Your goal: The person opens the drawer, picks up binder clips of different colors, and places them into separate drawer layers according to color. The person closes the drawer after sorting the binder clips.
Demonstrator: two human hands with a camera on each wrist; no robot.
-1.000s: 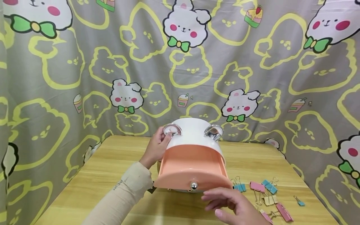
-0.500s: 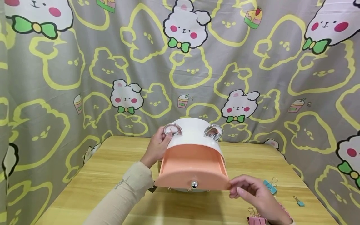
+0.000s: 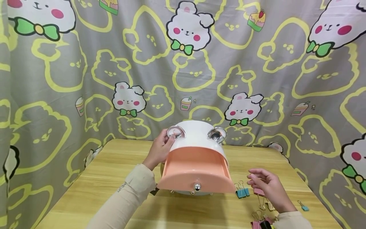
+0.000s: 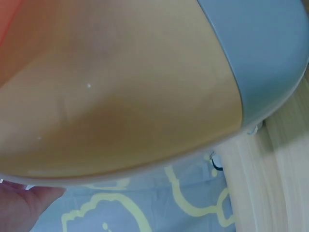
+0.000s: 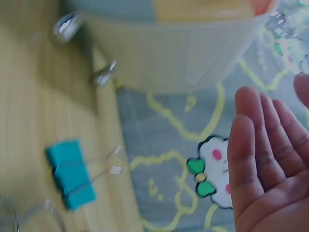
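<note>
A white bear-shaped drawer box (image 3: 197,133) with silver ears stands mid-table, its peach drawer (image 3: 183,183) pulled out. My left hand (image 3: 158,149) pinches the box's left ear (image 3: 179,130), thumb in front and fingers behind. In the left wrist view, the box's mustard panel (image 4: 120,106) fills most of the picture; only a bit of the hand shows at lower left. My right hand (image 3: 270,187) hovers right of the drawer, fingers extended and holding nothing. Below and around it lie binder clips, among them a teal one (image 3: 242,192) and a pink one (image 3: 259,191), partly hidden.
More binder clips lie at the table's front right, including a small teal one (image 3: 305,208) and a black one (image 3: 266,225). A round silver knob (image 3: 197,187) juts from the drawer front. A patterned curtain (image 3: 188,79) surrounds the wooden table (image 3: 128,162).
My right hand has gone from in front of the drawer, past its right corner, to a spot farther right above the clips. The left hand keeps its place on the ear.
</note>
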